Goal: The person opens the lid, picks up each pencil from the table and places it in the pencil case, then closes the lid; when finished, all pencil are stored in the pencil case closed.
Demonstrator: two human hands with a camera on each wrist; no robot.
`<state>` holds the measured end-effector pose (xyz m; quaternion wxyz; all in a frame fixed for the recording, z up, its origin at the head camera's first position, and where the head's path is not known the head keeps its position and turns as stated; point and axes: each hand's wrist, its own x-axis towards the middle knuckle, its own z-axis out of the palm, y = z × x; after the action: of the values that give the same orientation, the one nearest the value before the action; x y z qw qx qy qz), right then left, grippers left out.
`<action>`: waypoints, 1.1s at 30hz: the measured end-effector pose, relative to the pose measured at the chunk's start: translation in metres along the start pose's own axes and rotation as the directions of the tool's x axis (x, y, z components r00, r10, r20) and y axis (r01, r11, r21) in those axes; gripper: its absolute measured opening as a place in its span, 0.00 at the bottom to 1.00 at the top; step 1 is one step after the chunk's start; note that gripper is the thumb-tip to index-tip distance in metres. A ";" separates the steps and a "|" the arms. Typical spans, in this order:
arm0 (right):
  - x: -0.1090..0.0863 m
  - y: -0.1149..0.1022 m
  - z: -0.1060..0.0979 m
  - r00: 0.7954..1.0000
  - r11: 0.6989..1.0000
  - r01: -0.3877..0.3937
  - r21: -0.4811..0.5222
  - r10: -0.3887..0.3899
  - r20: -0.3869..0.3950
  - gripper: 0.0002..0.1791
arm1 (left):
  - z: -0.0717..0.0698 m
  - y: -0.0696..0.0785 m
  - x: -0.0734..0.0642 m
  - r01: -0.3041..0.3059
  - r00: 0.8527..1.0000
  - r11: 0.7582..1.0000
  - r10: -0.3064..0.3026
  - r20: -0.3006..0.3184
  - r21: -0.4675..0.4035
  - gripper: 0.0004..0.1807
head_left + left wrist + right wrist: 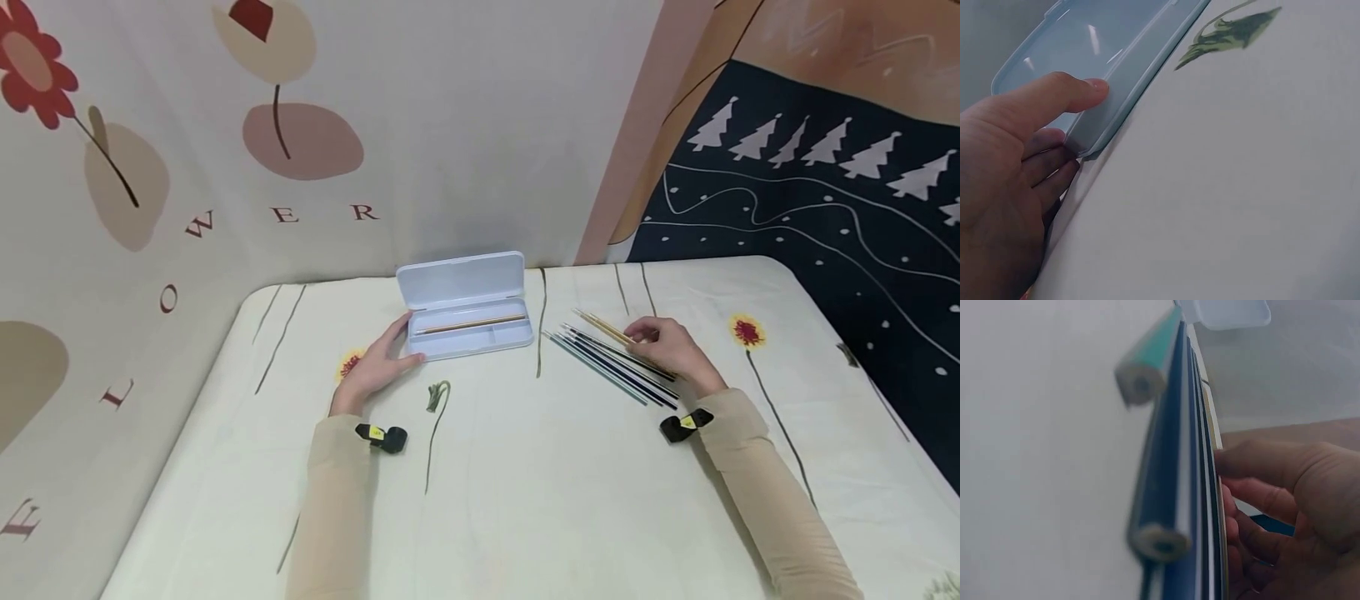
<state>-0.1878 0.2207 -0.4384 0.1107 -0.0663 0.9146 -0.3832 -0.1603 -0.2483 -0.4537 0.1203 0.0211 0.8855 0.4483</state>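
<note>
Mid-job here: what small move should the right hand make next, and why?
Probably lift a gold pencil toward the open case: the right hand touches it, the left hand holds the case, and a lone pencil lies inside with room beside it.

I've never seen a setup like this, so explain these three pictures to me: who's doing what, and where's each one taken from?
There is no robot here, just a person's bare left hand and right hand. The wide picture comes from a camera on the head; the two close-ups come from the small black cameras on the wrists. On a white cloth printed with flowers lies an open, pale blue pencil case with one gold pencil inside. To its right lie loose pencils in teal, dark blue and gold. The left hand holds the case's left end. The right hand touches the loose gold pencils; I can't tell whether it pinches any.
</note>
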 end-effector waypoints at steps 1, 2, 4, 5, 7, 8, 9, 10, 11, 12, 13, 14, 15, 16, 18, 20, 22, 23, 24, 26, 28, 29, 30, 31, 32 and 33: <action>0.001 0.000 0.001 1.000 1.000 -0.001 -0.007 0.001 0.000 0.15 | 0.000 0.001 0.000 0.005 1.000 1.000 -0.005 0.001 -0.002 0.47; 0.002 0.000 0.002 1.000 1.000 0.001 -0.013 -0.001 -0.002 0.14 | 0.000 0.001 -0.001 0.012 1.000 1.000 -0.012 0.001 -0.005 0.47; 0.002 -0.001 0.002 1.000 1.000 0.008 -0.015 -0.008 -0.006 0.14 | 0.000 0.002 -0.002 0.020 1.000 1.000 -0.019 0.004 -0.005 0.47; 0.002 -0.001 0.003 1.000 1.000 0.013 -0.016 -0.013 -0.011 0.13 | 0.000 0.001 -0.002 0.025 1.000 1.000 -0.025 0.003 -0.006 0.47; 0.001 0.000 0.003 0.999 0.999 0.025 -0.021 -0.025 -0.022 0.13 | 0.001 0.001 -0.002 0.030 1.000 1.000 -0.030 0.003 -0.004 0.47; 0.000 -0.001 0.003 0.999 0.999 0.028 -0.024 -0.029 -0.029 0.13 | 0.001 0.001 -0.002 0.027 1.000 1.000 -0.027 0.004 -0.004 0.47; 0.000 -0.001 0.003 0.999 0.999 0.029 -0.026 -0.030 -0.034 0.12 | 0.001 0.001 -0.002 0.023 1.000 1.000 -0.023 0.005 -0.002 0.47; 0.000 -0.001 0.003 0.999 0.999 0.027 -0.028 -0.028 -0.039 0.12 | 0.001 0.001 -0.002 0.018 1.000 1.000 -0.018 0.004 0.000 0.47; 0.000 -0.001 0.003 0.999 0.999 0.025 -0.029 -0.027 -0.041 0.12 | 0.001 0.001 -0.002 0.019 1.000 1.000 -0.019 0.002 -0.001 0.47; 0.000 -0.001 0.003 0.999 0.999 0.026 -0.027 -0.028 -0.041 0.12 | 0.001 0.001 -0.001 0.018 1.000 1.000 -0.018 0.002 0.000 0.47; 0.000 -0.002 0.003 0.999 0.999 0.025 -0.023 -0.026 -0.039 0.12 | 0.001 0.001 -0.001 0.017 1.000 1.000 -0.017 0.003 0.001 0.47; 0.001 -0.002 0.003 0.999 1.000 0.019 -0.020 -0.020 -0.039 0.12 | 0.001 0.002 -0.002 0.019 1.000 1.000 -0.019 0.002 0.000 0.47; 0.001 -0.002 0.003 0.999 1.000 0.020 -0.016 -0.020 -0.037 0.11 | 0.001 0.002 -0.002 0.020 1.000 1.000 -0.020 0.002 0.001 0.47; 0.002 -0.002 0.003 0.999 1.000 0.019 -0.013 -0.020 -0.035 0.11 | 0.001 0.002 -0.002 0.024 1.000 1.000 -0.024 0.001 0.000 0.47; 0.002 -0.002 0.002 0.999 1.000 0.018 -0.009 -0.018 -0.028 0.11 | 0.000 0.002 -0.002 0.026 1.000 1.000 -0.026 0.002 0.000 0.47; 0.003 -0.002 0.002 1.000 1.000 0.013 -0.007 -0.013 -0.024 0.10 | 0.000 0.001 -0.002 0.026 1.000 1.000 -0.026 0.001 0.001 0.47; 0.004 -0.001 0.002 1.000 1.000 0.017 -0.006 -0.017 -0.018 0.10 | 0.000 0.001 -0.002 0.023 1.000 1.000 -0.023 0.003 0.001 0.47; 0.004 -0.001 0.002 1.000 1.000 0.021 -0.005 -0.021 -0.015 0.10 | 0.000 0.000 -0.002 0.024 1.000 1.000 -0.024 0.005 -0.001 0.47; 0.004 -0.001 0.002 1.000 1.000 0.023 -0.005 -0.023 -0.016 0.09 | 0.000 0.000 -0.002 0.026 1.000 1.000 -0.026 0.004 -0.004 0.47; 0.004 0.000 0.002 0.999 1.000 0.027 -0.002 -0.027 -0.017 0.09 | 0.000 0.000 -0.002 0.018 1.000 1.000 -0.018 0.004 -0.007 0.47; 0.004 0.000 0.002 0.999 0.999 0.032 0.003 -0.032 -0.019 0.10 | 0.000 -0.001 -0.001 0.008 1.000 1.000 -0.008 0.002 -0.007 0.47; 0.004 0.000 0.001 0.999 0.999 0.033 0.007 -0.033 -0.020 0.10 | 0.000 -0.002 0.000 0.004 1.000 1.000 -0.004 -0.002 -0.009 0.47; 0.004 -0.001 0.002 0.999 0.999 0.038 0.011 -0.037 -0.023 0.10 | 0.000 -0.002 0.000 -0.002 1.000 1.000 0.002 -0.003 -0.008 0.47; 0.004 -0.001 0.002 0.999 0.999 0.044 0.018 -0.043 -0.024 0.11 | 0.000 -0.003 0.001 -0.005 1.000 1.000 0.005 -0.005 -0.008 0.47; 0.003 -0.002 0.002 0.998 0.998 0.051 0.021 -0.050 -0.026 0.11 | 0.000 -0.003 0.001 -0.006 1.000 1.000 0.006 -0.004 -0.006 0.46; 0.003 -0.002 0.002 0.998 0.998 0.058 0.025 -0.058 -0.026 0.11 | 0.000 -0.003 0.001 -0.004 1.000 1.000 0.004 -0.004 -0.007 0.46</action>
<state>-0.1905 0.2170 -0.4384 0.0886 -0.0865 0.9086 -0.3989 -0.1608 -0.2498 -0.4565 0.1176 0.0215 0.8842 0.4516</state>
